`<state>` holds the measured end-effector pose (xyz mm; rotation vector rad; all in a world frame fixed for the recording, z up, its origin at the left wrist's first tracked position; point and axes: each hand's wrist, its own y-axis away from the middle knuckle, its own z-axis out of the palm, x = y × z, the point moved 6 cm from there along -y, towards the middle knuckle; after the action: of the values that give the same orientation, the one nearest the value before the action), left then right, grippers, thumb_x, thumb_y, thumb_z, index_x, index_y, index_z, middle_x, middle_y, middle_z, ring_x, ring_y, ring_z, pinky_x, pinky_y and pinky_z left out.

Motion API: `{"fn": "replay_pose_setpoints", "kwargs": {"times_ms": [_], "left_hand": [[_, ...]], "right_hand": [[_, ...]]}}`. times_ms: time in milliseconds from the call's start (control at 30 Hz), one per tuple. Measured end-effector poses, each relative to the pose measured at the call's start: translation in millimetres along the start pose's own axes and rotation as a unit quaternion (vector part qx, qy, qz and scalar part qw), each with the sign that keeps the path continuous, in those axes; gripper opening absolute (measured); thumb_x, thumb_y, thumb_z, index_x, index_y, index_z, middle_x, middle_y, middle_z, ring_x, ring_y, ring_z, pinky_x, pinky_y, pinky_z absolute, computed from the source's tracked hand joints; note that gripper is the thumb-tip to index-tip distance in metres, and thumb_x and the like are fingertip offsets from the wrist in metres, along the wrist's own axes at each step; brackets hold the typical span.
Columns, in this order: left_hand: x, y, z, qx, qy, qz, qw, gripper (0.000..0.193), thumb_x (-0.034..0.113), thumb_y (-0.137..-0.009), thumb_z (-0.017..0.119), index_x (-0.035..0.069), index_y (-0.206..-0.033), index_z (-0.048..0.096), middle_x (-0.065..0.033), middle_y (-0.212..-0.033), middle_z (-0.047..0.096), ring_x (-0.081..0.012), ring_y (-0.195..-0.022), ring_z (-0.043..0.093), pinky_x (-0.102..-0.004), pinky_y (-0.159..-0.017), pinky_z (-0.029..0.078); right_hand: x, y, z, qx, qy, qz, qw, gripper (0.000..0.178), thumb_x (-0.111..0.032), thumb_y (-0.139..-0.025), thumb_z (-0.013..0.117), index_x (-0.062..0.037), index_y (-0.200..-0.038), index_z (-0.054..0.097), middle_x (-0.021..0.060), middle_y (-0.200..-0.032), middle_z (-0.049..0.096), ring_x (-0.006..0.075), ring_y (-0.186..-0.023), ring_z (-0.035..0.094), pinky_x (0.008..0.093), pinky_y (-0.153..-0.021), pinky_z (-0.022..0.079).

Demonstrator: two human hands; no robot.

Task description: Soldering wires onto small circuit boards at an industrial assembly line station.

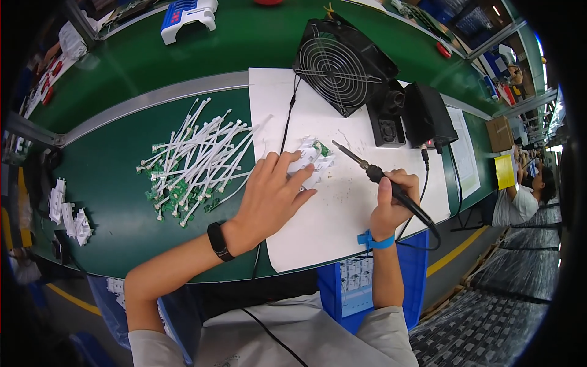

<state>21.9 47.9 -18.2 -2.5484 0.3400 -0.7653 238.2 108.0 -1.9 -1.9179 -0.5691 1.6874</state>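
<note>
Right of the soldering iron (374, 173), an illegible printed sheet (466, 160)

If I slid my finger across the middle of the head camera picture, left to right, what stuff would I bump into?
White plastic pieces → pile of white wires → white plastic part → soldering iron → printed page → yellow sheet.

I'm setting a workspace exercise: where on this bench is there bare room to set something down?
Free: green bench between the white parts at left and cable pile; white sheet between left hand and right hand, nearer than the white workpiece. Crowded: around the fan and black box.
</note>
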Motion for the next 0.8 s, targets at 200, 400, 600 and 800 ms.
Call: {"fn": "replay_pose_setpoints", "kwargs": {"times_ms": [200, 400, 600, 800], "left_hand": [[-3.7, 2.2, -2.6, 0.0, 0.0, -0.001, 1.0, 0.041, 0.021, -0.079, 0.085, 0.008, -0.116, 0.072, -0.0121, -0.121, 0.062, -0.0262, -0.094, 0.054, -0.0369, -0.078, 0.042], [-3.0, 2.1, -2.0, 0.0, 0.006, 0.001, 1.0, 0.042, 0.021, -0.079, 0.084, 0.007, -0.117, 0.071, -0.012, -0.122, 0.061, -0.0265, -0.097, 0.054, -0.0373, -0.079, 0.042], [-3.0, 2.6, -3.1, -0.002, 0.001, -0.003, 1.0, 0.041, 0.021, -0.08, 0.084, 0.007, -0.116, 0.071, -0.0121, -0.122, 0.061, -0.0265, -0.097, 0.055, -0.0371, -0.079, 0.042], [-3.3, 2.5, -2.0, -0.001, 0.003, -0.004, 1.0, 0.042, 0.021, -0.079, 0.084, 0.007, -0.116, 0.071, -0.0119, -0.121, 0.062, -0.0263, -0.097, 0.055, -0.0367, -0.078, 0.042]], "right_hand": [[1.0, 3.6, 7.4, -0.024, -0.007, 0.009, 1.0, 0.01, 0.0, -0.092, 0.069, 0.0003, -0.093, 0.059, 0.002, -0.069, 0.051, 0.0057, -0.062, 0.04, 0.022, -0.057, 0.028], [1.7, 6.1, 5.6, -0.038, 0.026, -0.018, 0.999, 0.009, 0.001, -0.091, 0.067, 0.0004, -0.093, 0.059, 0.0043, -0.069, 0.054, 0.0074, -0.061, 0.042, 0.0235, -0.057, 0.031], [-0.5, 5.9, 10.3, -0.066, 0.036, -0.01, 0.997, 0.01, -0.001, -0.091, 0.069, 0.0, -0.093, 0.059, 0.0052, -0.069, 0.057, 0.0078, -0.06, 0.044, 0.0233, -0.057, 0.034], [1.1, 6.5, 14.3, -0.098, 0.052, -0.005, 0.994, 0.012, -0.002, -0.092, 0.07, 0.0001, -0.093, 0.059, 0.0041, -0.068, 0.055, 0.0072, -0.059, 0.043, 0.023, -0.055, 0.033]]}}
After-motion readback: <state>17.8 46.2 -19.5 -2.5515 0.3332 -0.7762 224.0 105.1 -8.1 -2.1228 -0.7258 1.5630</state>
